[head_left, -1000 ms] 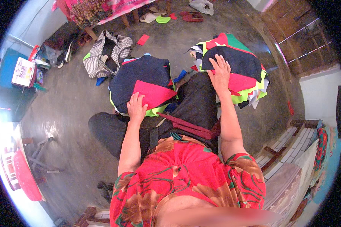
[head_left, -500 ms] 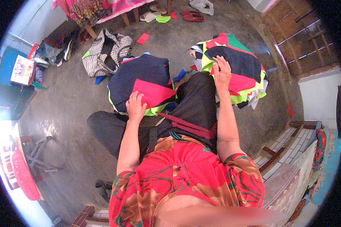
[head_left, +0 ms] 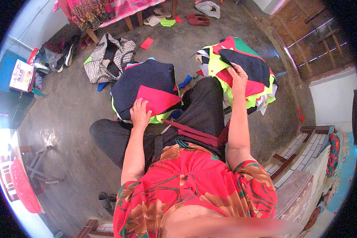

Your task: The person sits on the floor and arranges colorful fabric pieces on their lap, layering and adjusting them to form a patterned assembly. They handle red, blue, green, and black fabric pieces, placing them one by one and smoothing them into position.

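Note:
My right hand (head_left: 238, 77) pinches the left edge of a dark navy cloth piece (head_left: 248, 65) that lies on top of the right-hand pile. The held edge is raised a little, and red and neon-yellow cloth (head_left: 218, 65) shows beneath it. My left hand (head_left: 140, 114) rests with its fingers laid on a red cloth piece (head_left: 158, 99), near its lower left edge. That red piece lies on a larger navy cloth (head_left: 142, 79), which tops the left-hand pile. Neon-yellow edges stick out below this pile.
Beyond the left pile lies a checkered bag (head_left: 101, 61). A red scrap (head_left: 146, 43) and a blue scrap (head_left: 184, 82) are on the concrete floor. Dark red shoes (head_left: 197, 20) and a white plastic bag (head_left: 208, 8) lie at the far side. My crossed legs (head_left: 202, 103) sit close to both piles.
My right hand has gone from lying on the navy cloth to pinching its left edge, lifting it slightly. My left hand stays on the red cloth. The view has shifted slightly.

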### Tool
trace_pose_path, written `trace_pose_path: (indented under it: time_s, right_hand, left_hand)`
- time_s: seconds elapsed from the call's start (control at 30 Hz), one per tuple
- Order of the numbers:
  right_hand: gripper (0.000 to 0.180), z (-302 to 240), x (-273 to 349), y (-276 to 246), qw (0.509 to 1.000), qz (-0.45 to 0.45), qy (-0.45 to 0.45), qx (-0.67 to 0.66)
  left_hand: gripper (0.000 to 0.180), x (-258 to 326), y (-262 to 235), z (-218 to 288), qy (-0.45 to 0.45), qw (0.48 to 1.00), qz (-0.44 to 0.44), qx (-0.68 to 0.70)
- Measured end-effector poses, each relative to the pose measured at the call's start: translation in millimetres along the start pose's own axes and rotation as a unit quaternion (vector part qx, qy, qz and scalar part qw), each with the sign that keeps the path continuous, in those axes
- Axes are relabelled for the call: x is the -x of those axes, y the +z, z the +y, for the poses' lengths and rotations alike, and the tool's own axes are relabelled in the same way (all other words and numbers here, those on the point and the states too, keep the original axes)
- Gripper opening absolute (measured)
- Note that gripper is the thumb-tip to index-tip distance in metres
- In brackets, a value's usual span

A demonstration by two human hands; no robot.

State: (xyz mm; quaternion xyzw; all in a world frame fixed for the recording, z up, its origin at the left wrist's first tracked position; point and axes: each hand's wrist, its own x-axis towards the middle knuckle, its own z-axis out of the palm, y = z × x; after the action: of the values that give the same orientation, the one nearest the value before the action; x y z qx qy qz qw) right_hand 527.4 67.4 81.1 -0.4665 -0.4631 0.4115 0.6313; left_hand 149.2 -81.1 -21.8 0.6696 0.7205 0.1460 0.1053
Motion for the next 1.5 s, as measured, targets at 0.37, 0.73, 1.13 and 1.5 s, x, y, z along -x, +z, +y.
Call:
trace_pose_path:
  time_s: [0.37,0.73,1.13,1.5]
  right_hand:
    - [0.015,3,-3,-10,0.998,0.038,0.009,-0.051]
    - [0.005,-23,-2,-6,0.981,0.138,-0.034,-0.130]
    - [0.013,-24,79,108,0.949,-0.072,-0.193,0.238]
    - [0.014,28,92,117,0.953,-0.128,-0.105,0.255]
  left_hand:
    - [0.052,1,-3,2,0.000,1.000,0.002,0.003]
    - [0.053,1,0,-1,0.004,1.000,0.006,0.007]
    - [0.052,-1,7,-7,0.016,1.000,0.011,0.003]
    - [0.047,-13,2,-6,0.005,0.993,0.083,0.085]
